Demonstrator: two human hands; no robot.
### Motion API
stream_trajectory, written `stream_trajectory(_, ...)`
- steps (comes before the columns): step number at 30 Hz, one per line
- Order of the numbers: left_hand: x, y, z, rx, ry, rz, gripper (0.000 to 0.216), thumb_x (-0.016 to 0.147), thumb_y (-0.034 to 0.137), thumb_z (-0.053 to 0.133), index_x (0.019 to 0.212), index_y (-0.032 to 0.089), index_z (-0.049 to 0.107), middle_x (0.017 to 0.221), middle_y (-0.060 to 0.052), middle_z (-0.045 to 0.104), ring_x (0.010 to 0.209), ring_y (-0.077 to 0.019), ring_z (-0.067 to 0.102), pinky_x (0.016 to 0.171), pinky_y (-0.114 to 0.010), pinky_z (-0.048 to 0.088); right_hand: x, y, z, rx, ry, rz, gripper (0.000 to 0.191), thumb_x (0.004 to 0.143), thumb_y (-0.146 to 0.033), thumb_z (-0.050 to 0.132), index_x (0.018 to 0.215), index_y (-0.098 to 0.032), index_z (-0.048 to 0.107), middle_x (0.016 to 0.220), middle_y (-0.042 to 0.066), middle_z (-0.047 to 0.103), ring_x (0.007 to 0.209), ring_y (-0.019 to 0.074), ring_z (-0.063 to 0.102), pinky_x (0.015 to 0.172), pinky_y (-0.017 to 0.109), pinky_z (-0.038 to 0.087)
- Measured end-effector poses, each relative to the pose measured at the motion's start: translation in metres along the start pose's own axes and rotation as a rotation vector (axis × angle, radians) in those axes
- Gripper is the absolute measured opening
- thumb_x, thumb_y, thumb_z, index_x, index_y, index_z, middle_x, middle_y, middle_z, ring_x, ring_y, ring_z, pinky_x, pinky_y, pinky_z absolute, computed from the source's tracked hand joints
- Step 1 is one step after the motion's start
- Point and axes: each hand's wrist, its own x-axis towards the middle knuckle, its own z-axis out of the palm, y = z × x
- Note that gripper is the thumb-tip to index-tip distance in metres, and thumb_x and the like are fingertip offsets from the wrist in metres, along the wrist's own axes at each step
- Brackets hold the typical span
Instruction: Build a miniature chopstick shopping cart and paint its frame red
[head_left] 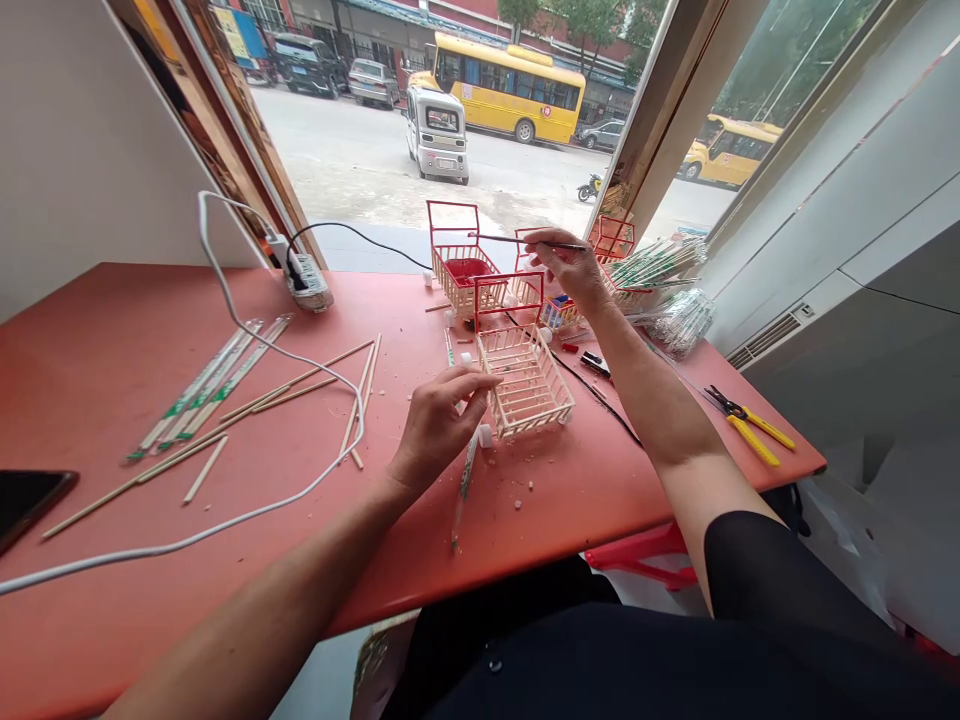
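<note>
A small cart made of wooden sticks, with white wheels and a red-painted handle, stands on the table in front of me. My left hand pinches its left edge between thumb and fingers. Raised beyond the cart, my right hand grips a thin paintbrush held nearly level, its tip pointing left. Below the tip is a second stick cart with a red handle. A red dish appears in or just behind that cart's basket.
Bundled wrapped sticks lie beside more carts at the back right. Yellow-handled pliers rest near the right edge. Loose sticks, a white cable and a power strip occupy the left. A window faces the street.
</note>
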Motion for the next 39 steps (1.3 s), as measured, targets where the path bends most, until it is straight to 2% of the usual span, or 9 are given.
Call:
stream_trajectory(3,0.000,0.001,0.000,0.003,-0.007,-0.001,0.026,0.101,0.020,0.059,0.105,0.022,0.085,0.104,-0.006,0.084,0.092,-0.0191,0.078,0.083,-0.030,0.060,-0.018,-0.018,-0.017,-0.076,0.050,-0.016,0.034,0.098,-0.055,0.071,0.112,-0.025,0.077,0.110,0.004,0.081,0.092,0.0168,0.076,0.063,0.028,0.059)
stream_trajectory(6,0.000,0.001,-0.001,0.005,-0.009,-0.002,0.026,0.100,0.021,0.059,0.104,0.022,0.085,0.104,-0.006,0.084,0.093,-0.0190,0.078,0.082,-0.029,0.060,-0.046,-0.044,-0.040,-0.106,0.101,-0.100,0.038,0.103,-0.058,0.065,0.117,-0.024,0.074,0.111,0.005,0.079,0.092,0.0139,0.074,0.060,0.027,0.055)
stream_trajectory(10,-0.001,0.001,-0.001,0.015,-0.009,-0.007,0.026,0.101,0.022,0.059,0.104,0.020,0.085,0.105,-0.007,0.084,0.093,-0.0188,0.079,0.083,-0.028,0.060,-0.099,-0.084,-0.060,-0.014,0.158,-0.178,0.023,0.099,-0.048,0.074,0.106,-0.027,0.079,0.101,0.002,0.079,0.085,0.0135,0.071,0.059,0.028,0.054)
stream_trajectory(14,-0.001,0.001,-0.001,0.030,-0.002,-0.008,0.026,0.101,0.022,0.059,0.104,0.019,0.085,0.105,-0.006,0.084,0.093,-0.0185,0.078,0.085,-0.028,0.060,-0.148,-0.104,-0.058,0.068,0.106,-0.192,0.011,0.098,-0.034,0.076,0.097,-0.027,0.085,0.089,0.001,0.078,0.075,0.0133,0.067,0.057,0.027,0.050)
stream_trajectory(17,-0.002,0.001,-0.001,0.033,0.000,-0.003,0.026,0.101,0.023,0.060,0.104,0.020,0.085,0.105,-0.006,0.084,0.094,-0.0186,0.079,0.086,-0.028,0.060,-0.168,-0.102,-0.045,0.019,0.022,-0.149,0.013,0.100,-0.029,0.074,0.100,-0.027,0.086,0.092,0.002,0.079,0.079,0.0150,0.070,0.068,0.029,0.057)
stream_trajectory(21,-0.001,0.001,-0.002,0.045,0.010,0.006,0.026,0.100,0.022,0.061,0.104,0.019,0.086,0.105,-0.006,0.085,0.096,-0.0187,0.079,0.088,-0.028,0.060,-0.173,-0.093,-0.027,-0.066,-0.022,-0.157,0.013,0.100,-0.026,0.072,0.100,-0.026,0.085,0.097,0.004,0.082,0.093,0.0197,0.075,0.086,0.036,0.062)
stream_trajectory(24,-0.001,0.001,-0.002,0.045,0.008,0.008,0.026,0.100,0.021,0.061,0.105,0.019,0.086,0.105,-0.006,0.085,0.097,-0.0185,0.080,0.088,-0.027,0.060,-0.171,-0.089,-0.021,-0.107,-0.031,-0.200,0.015,0.101,-0.023,0.070,0.100,-0.025,0.085,0.098,0.004,0.083,0.095,0.0201,0.076,0.091,0.037,0.061)
stream_trajectory(39,-0.001,0.000,-0.002,0.031,0.006,0.007,0.025,0.100,0.021,0.062,0.105,0.019,0.086,0.105,-0.005,0.085,0.098,-0.0188,0.079,0.089,-0.028,0.060,-0.172,-0.081,-0.014,-0.194,-0.035,-0.199,0.014,0.102,-0.028,0.069,0.099,-0.024,0.082,0.097,0.005,0.083,0.091,0.0196,0.075,0.081,0.034,0.060)
